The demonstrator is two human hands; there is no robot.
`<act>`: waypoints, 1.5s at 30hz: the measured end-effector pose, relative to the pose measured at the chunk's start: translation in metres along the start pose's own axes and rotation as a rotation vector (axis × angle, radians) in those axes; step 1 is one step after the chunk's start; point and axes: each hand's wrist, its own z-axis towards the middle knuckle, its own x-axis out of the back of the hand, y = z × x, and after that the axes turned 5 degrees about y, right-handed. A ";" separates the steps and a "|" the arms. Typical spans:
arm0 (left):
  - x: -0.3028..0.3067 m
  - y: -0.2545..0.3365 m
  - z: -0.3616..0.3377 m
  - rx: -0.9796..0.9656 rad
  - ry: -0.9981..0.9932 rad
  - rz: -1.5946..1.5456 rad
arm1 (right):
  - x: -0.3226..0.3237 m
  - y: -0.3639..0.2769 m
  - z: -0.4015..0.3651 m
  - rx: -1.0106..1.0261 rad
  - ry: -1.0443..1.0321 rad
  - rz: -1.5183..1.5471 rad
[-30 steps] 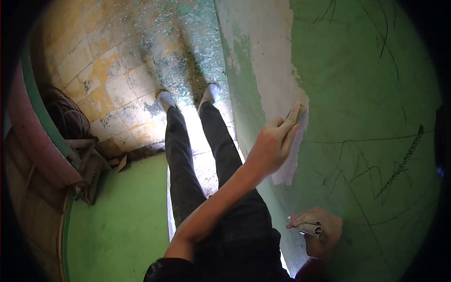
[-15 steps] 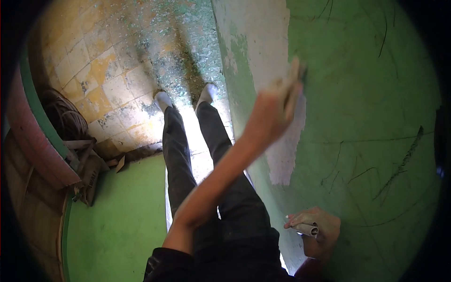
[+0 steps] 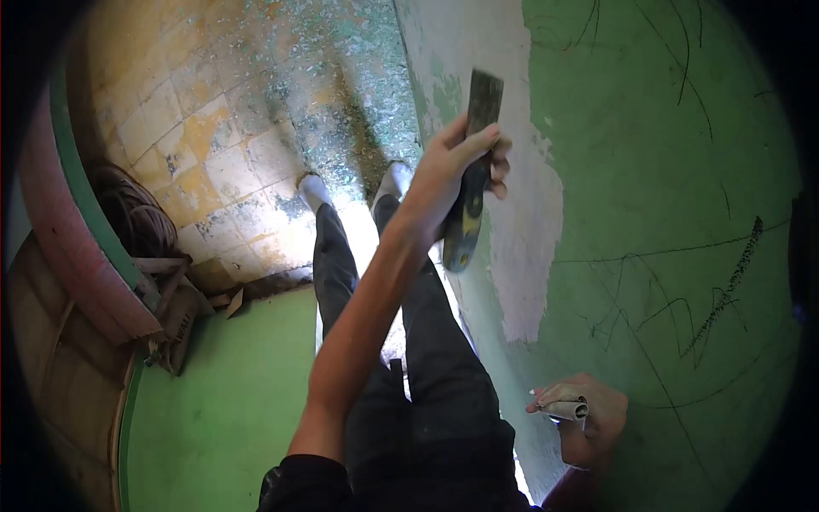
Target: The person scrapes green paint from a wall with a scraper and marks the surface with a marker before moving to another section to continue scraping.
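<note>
My left hand (image 3: 452, 171) is wrapped round the dark handle of a scraper (image 3: 485, 98), its flat blade pointing up and away from me. In this view the blade overlaps a pale bare patch (image 3: 520, 213) on the green wall (image 3: 648, 188). Ragged paint edges border the patch. Lower down, my right hand (image 3: 601, 418) is closed on a rolled greyish sheet (image 3: 565, 405), close against the wall. The roll's open end faces the camera.
Paint flakes (image 3: 350, 77) litter the worn tiled floor (image 3: 205, 128) around my feet. To the left are a coiled brown bundle (image 3: 128, 209), a cardboard box (image 3: 175, 328) and a curved pink and green edge (image 3: 81, 247). Dark scribbles (image 3: 725, 294) mark the wall.
My left hand has drawn back from the green paint, moving left and a little toward me with the scraper. My right hand keeps its hold on the rolled sheet. The view has shifted slightly.
</note>
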 end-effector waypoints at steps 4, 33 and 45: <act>0.001 -0.032 -0.014 0.129 0.058 -0.053 | -0.003 0.001 0.002 0.006 0.007 -0.028; -0.044 -0.070 -0.048 -0.402 0.139 0.773 | -0.003 0.001 0.002 -0.019 -0.031 -0.104; -0.042 -0.061 -0.054 -0.424 0.057 0.805 | -0.005 -0.002 0.008 -0.064 -0.033 -0.083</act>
